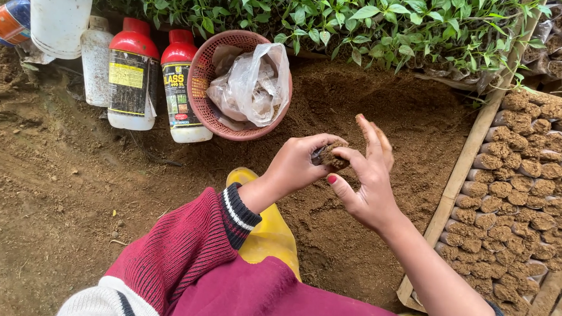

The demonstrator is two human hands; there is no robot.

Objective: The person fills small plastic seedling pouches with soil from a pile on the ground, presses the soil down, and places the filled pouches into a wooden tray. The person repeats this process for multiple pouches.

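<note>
Nearest, at the bottom of the frame, a yellow boot (pixel 265 231) shows between maroon sleeves; just above it, mid-frame, the left hand (pixel 293 167) pinches a small soil-filled bag (pixel 331 158) between thumb and fingers, holding it closed-handed; the right hand (pixel 368 182) touches the bag's right side, its fingers spread loosely above it; the bag seems to lie with its long axis roughly level, left to right, though the fingers hide most of it; farther right, rows of filled bags (pixel 523 190) pack a wooden frame; upper left, a pink basket (pixel 203 83) leans beside red-capped bottles (pixel 133 73); beyond, green seedlings (pixel 339 20).
</note>
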